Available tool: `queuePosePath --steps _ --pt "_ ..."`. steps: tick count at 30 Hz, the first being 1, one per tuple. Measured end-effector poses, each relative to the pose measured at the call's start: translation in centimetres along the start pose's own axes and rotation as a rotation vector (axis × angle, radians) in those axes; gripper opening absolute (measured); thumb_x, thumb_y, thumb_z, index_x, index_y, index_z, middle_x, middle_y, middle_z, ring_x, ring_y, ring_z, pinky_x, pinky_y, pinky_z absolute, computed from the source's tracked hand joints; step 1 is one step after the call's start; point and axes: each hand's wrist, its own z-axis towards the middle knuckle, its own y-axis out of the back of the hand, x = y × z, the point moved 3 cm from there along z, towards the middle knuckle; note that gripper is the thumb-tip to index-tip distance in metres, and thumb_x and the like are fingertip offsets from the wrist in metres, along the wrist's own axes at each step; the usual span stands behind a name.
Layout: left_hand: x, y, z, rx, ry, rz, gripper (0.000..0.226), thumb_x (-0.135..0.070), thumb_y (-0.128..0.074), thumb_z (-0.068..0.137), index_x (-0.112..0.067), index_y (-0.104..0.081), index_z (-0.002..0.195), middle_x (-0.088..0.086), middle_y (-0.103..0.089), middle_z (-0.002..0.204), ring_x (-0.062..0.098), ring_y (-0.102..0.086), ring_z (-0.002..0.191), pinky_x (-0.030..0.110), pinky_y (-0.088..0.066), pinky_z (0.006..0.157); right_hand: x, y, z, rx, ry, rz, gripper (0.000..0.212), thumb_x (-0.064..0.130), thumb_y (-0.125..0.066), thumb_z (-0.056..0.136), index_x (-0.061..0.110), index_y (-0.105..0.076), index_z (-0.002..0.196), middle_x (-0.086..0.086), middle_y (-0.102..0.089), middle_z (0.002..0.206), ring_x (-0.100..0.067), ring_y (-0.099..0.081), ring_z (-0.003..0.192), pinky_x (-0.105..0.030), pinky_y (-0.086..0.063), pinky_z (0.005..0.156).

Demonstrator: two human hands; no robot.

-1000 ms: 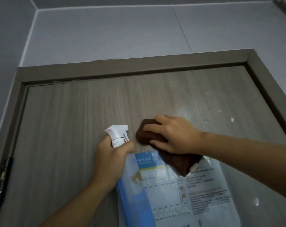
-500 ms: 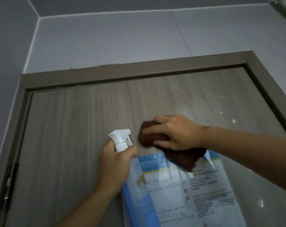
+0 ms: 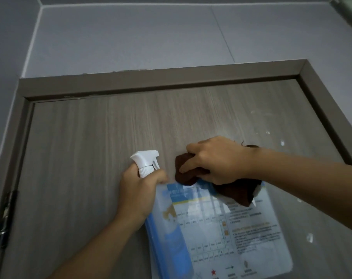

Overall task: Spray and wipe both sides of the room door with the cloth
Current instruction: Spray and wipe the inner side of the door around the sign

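Door (image 3: 90,158) closed in frame (image 3: 161,81), grey walls around. Right hand (image 3: 217,160) grip pinches cloth (image 3: 237,190); left hand (image 3: 139,190) grip wraps bottle (image 3: 146,162).

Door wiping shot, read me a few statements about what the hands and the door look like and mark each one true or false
1. The right hand presses a dark brown cloth against the door. True.
2. The left hand holds a sponge. False: it grips a spray bottle with a white trigger head.
3. A printed notice is on the door, below the cloth. True.
4. The door is open, away from its frame. False: it sits shut inside the door frame.
5. White specks mark the door to the right of the cloth. True.
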Motion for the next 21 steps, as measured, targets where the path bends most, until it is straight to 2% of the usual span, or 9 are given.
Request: queuePosePath --steps 2,4,7,9,13,16,18,21 --pt "0.1 0.0 0.0 0.013 -0.009 -0.003 0.028 -0.018 -0.076 0.067 -0.001 -0.065 0.085 0.006 -0.064 0.068 0.022 -0.063 0.065 0.039 -0.052 0.061 -0.8 0.5 -0.1 0.050 -0.024 0.019 0.033 0.037 -0.061 0.095 0.044 -0.063 0.127 0.013 -0.039 0.094 -0.012 -0.045 0.071 -0.036 -0.049 0.060" --pt "0.0 0.0 0.1 0.008 -0.021 -0.006 0.029 -0.018 -0.076 0.066 -0.001 -0.066 0.086 0.009 -0.065 0.069 0.024 -0.063 0.065 0.041 -0.053 0.061 -0.1 0.5 0.5 0.006 -0.034 0.029 0.033 0.037 -0.062 0.093 0.043 -0.064 0.125 0.012 -0.039 0.094 -0.016 -0.054 0.074 -0.036 -0.048 0.059" --pt "0.0 -0.3 0.5 0.005 -0.016 -0.009 0.033 -0.023 -0.075 0.059 -0.003 -0.069 0.085 0.020 -0.071 0.076 0.031 -0.066 0.069 0.050 -0.057 0.067 2.1 -0.2 2.0 -0.093 -0.020 0.083 0.035 0.036 -0.064 0.092 0.043 -0.066 0.126 0.011 -0.039 0.092 -0.019 -0.059 0.076 -0.032 -0.037 0.052" --pt "0.0 -0.3 0.6 -0.005 -0.017 -0.018 0.033 -0.023 -0.074 0.059 -0.003 -0.069 0.085 0.025 -0.071 0.079 0.033 -0.067 0.070 0.050 -0.057 0.067 2.6 -0.6 1.9 -0.108 -0.040 0.123 0.038 0.034 -0.065 0.093 0.042 -0.065 0.130 0.010 -0.038 0.092 -0.020 -0.059 0.077 -0.030 -0.032 0.053" --pt "0.1 -0.4 0.4 0.002 -0.019 0.003 0.034 -0.022 -0.073 0.062 0.002 -0.066 0.086 0.013 -0.065 0.071 0.028 -0.063 0.068 0.044 -0.051 0.063 0.4 -0.2 -1.5 -0.022 -0.177 0.150 0.044 0.035 -0.065 0.092 0.045 -0.061 0.134 0.006 -0.054 0.105 -0.022 -0.063 0.088 -0.032 -0.042 0.064" --pt "0.4 -0.4 0.4 0.013 0.003 0.006 0.036 -0.021 -0.073 0.063 0.003 -0.065 0.088 0.013 -0.065 0.071 0.029 -0.064 0.068 0.045 -0.052 0.064 -1.7 0.2 -4.2 0.070 -0.298 0.179 0.038 0.037 -0.064 0.093 0.047 -0.062 0.130 0.009 -0.054 0.104 -0.018 -0.061 0.086 -0.032 -0.045 0.070" --pt "0.4 -0.4 0.3 0.015 0.005 0.010 0.036 -0.022 -0.074 0.062 0.002 -0.065 0.088 0.013 -0.065 0.072 0.030 -0.064 0.068 0.046 -0.053 0.064 -1.8 0.2 -4.6 0.053 -0.349 0.197 0.038 0.039 -0.065 0.091 0.047 -0.063 0.129 0.010 -0.053 0.103 -0.018 -0.061 0.086 -0.031 -0.043 0.071" --pt "0.3 -0.3 0.4 -0.011 -0.001 0.015 0.035 -0.023 -0.073 0.061 0.000 -0.067 0.087 0.014 -0.067 0.071 0.029 -0.065 0.067 0.044 -0.053 0.062 0.2 -0.2 -2.7 -0.055 -0.380 0.267 0.040 0.038 -0.067 0.087 0.044 -0.064 0.127 0.007 -0.059 0.107 -0.024 -0.065 0.095 -0.030 -0.040 0.074"
